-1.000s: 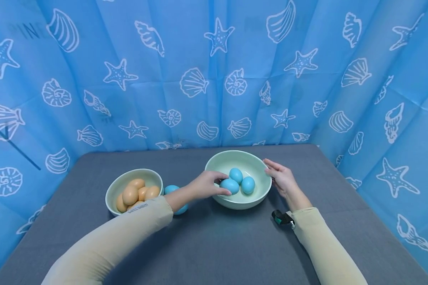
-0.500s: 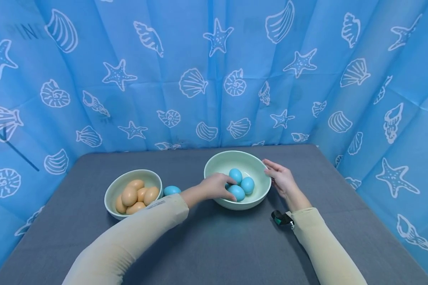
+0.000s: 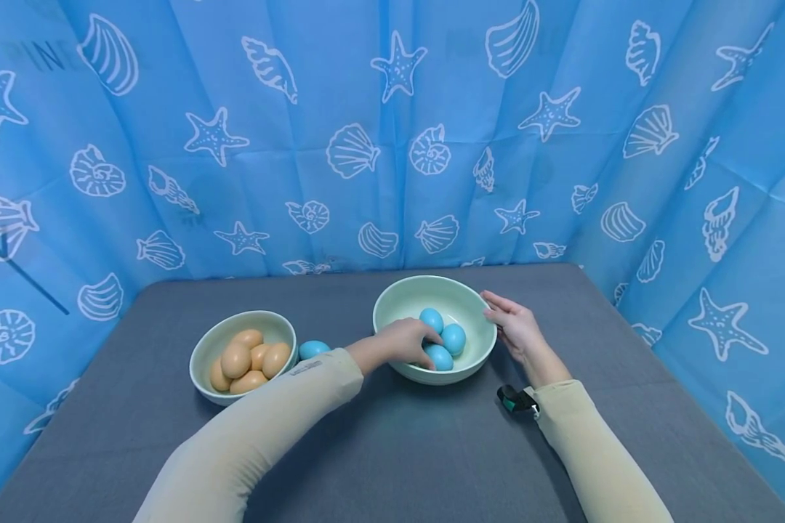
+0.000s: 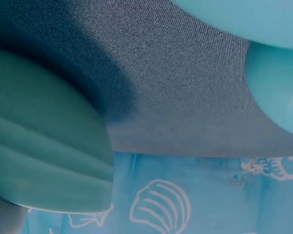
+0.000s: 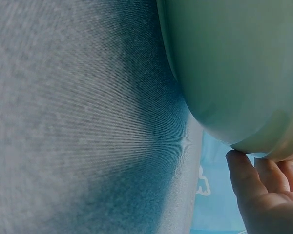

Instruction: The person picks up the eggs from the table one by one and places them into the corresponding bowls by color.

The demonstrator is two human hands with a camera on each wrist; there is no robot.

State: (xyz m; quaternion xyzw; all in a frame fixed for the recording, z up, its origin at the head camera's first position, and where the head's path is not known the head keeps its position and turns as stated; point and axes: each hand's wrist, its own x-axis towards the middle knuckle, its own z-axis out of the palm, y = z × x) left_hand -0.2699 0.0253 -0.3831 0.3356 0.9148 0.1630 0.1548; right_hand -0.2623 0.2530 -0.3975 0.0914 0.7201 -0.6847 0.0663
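My left hand (image 3: 402,340) reaches over the near left rim of the larger pale green bowl (image 3: 474,301), its thumb and fingers curled about a blue egg (image 3: 440,357). Two more blue eggs lie beside it, one behind (image 3: 432,318) and one to the right (image 3: 454,339). At the bowl's right side, my right hand (image 3: 520,330) holds the rim between thumb and fingers; the right wrist view shows fingertips (image 5: 241,168) against the bowl (image 5: 234,68). The left wrist view shows the bowl's ridged outside (image 4: 49,141), not the left hand.
A smaller green bowl (image 3: 199,367) with several tan eggs (image 3: 236,359) stands at left. Next to it a blue egg (image 3: 314,349) lies on the grey cloth (image 3: 432,450); two blue eggs show in the left wrist view. A black strap (image 3: 515,399) hangs at the right sleeve. A blue curtain (image 3: 392,181) hangs behind.
My left hand has moved right and slightly down with the blue egg, which now sits lower in the bowl near the other two. My right hand has stayed at the rim.
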